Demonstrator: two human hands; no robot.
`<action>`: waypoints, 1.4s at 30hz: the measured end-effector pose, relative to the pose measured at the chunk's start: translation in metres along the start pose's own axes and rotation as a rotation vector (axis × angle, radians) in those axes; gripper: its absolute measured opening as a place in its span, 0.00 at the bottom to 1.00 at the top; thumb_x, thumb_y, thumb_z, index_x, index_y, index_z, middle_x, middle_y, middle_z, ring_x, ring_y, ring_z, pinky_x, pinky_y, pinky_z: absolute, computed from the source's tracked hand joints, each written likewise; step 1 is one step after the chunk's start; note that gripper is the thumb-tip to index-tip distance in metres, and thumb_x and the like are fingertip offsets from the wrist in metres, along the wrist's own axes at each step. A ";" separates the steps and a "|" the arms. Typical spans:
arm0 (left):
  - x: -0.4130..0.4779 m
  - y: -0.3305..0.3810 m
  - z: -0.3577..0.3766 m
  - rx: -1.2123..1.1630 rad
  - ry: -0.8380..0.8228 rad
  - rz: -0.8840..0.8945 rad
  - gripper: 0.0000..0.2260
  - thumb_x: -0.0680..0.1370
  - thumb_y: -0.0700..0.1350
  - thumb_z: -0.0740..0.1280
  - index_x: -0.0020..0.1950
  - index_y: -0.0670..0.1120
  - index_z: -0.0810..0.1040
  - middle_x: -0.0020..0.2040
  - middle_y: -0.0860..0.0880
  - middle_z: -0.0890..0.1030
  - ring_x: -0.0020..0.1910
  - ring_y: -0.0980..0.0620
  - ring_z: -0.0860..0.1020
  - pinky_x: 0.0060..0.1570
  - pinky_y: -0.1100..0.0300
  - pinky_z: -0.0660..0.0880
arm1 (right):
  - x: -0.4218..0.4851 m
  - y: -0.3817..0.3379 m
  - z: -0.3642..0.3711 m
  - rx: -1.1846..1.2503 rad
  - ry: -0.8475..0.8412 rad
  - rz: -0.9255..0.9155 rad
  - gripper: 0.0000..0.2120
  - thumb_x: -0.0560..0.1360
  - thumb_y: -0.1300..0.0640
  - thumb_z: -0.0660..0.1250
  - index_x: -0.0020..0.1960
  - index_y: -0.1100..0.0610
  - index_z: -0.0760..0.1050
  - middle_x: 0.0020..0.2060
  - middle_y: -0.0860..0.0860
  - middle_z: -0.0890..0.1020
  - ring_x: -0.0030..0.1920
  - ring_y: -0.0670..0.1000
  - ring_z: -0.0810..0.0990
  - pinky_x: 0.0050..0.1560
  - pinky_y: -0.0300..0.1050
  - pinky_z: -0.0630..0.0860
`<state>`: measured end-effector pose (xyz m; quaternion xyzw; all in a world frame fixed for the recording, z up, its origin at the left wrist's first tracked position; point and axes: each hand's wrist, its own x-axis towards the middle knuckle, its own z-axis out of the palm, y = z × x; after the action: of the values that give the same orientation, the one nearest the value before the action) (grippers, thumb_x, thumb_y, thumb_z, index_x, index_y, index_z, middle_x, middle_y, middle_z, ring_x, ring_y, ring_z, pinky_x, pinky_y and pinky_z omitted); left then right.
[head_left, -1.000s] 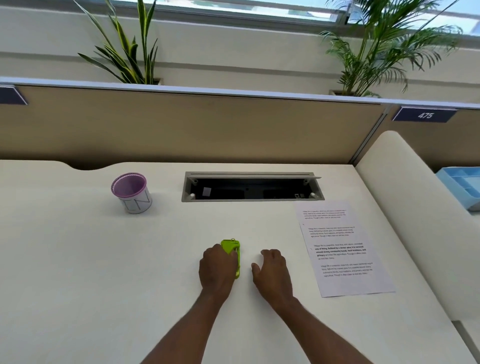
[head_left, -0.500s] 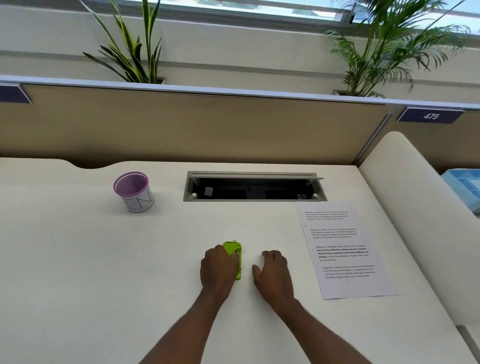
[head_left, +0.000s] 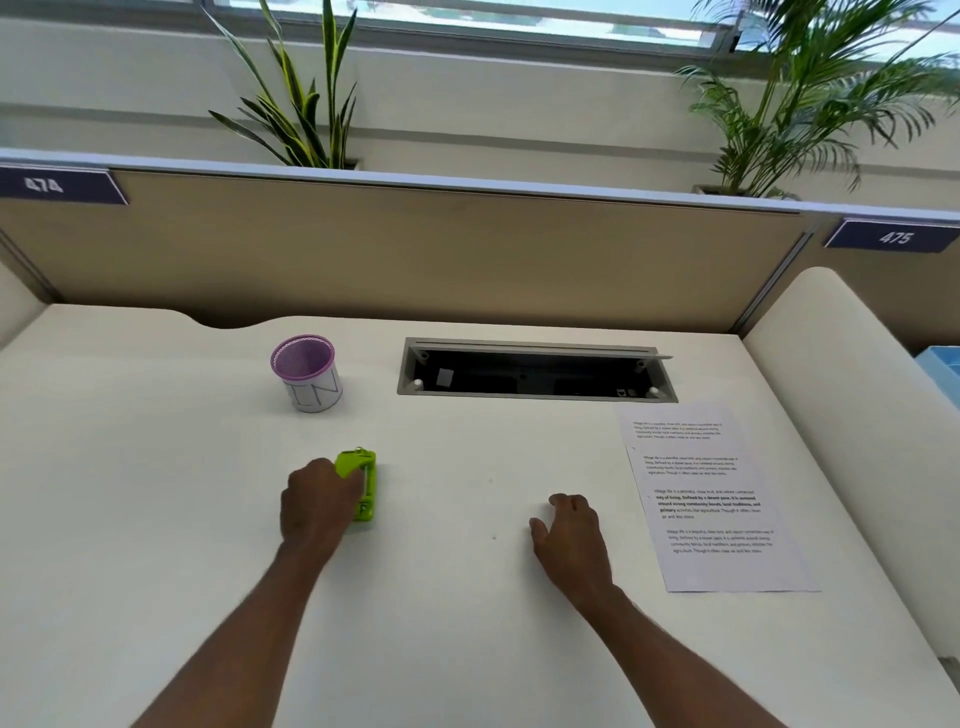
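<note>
A small bright green stapler (head_left: 365, 484) lies on the cream desk (head_left: 156, 519), in front of a purple mesh cup. My left hand (head_left: 318, 506) covers the stapler's left side, with the fingers curled over it. The part of the stapler under the hand is hidden. My right hand (head_left: 571, 530) rests on the desk well to the right of the stapler. Its fingers are loosely curled and hold nothing. A printed sheet of paper (head_left: 711, 499) lies flat just right of that hand.
The purple mesh cup (head_left: 307, 374), with a white label, stands at the back left. An open cable slot (head_left: 535, 371) is sunk into the desk at the back centre. A beige partition (head_left: 415, 249) closes off the far edge, with plants behind it. A padded divider (head_left: 857, 415) borders the right side.
My left hand has slid the green stapler to the left, towards the purple cup. The two hands are now far apart. My right hand stays where it was, near the paper.
</note>
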<state>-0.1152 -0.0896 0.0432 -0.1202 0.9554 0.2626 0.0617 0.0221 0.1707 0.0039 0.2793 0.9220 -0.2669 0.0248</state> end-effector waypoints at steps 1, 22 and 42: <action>0.004 -0.009 -0.005 0.005 0.001 -0.017 0.15 0.73 0.51 0.68 0.43 0.39 0.77 0.46 0.35 0.81 0.47 0.34 0.79 0.41 0.53 0.72 | 0.000 -0.001 0.000 0.002 -0.001 0.002 0.22 0.78 0.51 0.62 0.68 0.59 0.69 0.65 0.56 0.73 0.67 0.57 0.69 0.64 0.47 0.69; -0.016 -0.015 0.006 0.092 0.218 0.286 0.21 0.69 0.45 0.74 0.59 0.37 0.78 0.56 0.35 0.77 0.54 0.33 0.75 0.51 0.43 0.74 | 0.000 -0.007 0.003 -0.072 0.040 0.002 0.17 0.79 0.54 0.61 0.66 0.58 0.73 0.63 0.55 0.75 0.64 0.57 0.72 0.60 0.48 0.72; -0.104 0.047 0.102 0.132 -0.265 0.562 0.13 0.78 0.49 0.58 0.54 0.47 0.80 0.52 0.48 0.78 0.53 0.49 0.76 0.48 0.55 0.76 | 0.057 -0.052 0.029 -0.175 0.014 -0.260 0.14 0.79 0.55 0.58 0.48 0.54 0.82 0.42 0.53 0.83 0.44 0.56 0.80 0.44 0.47 0.74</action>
<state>-0.0220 0.0229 -0.0019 0.1878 0.9499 0.2201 0.1185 -0.0566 0.1484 -0.0070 0.1562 0.9704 -0.1843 0.0078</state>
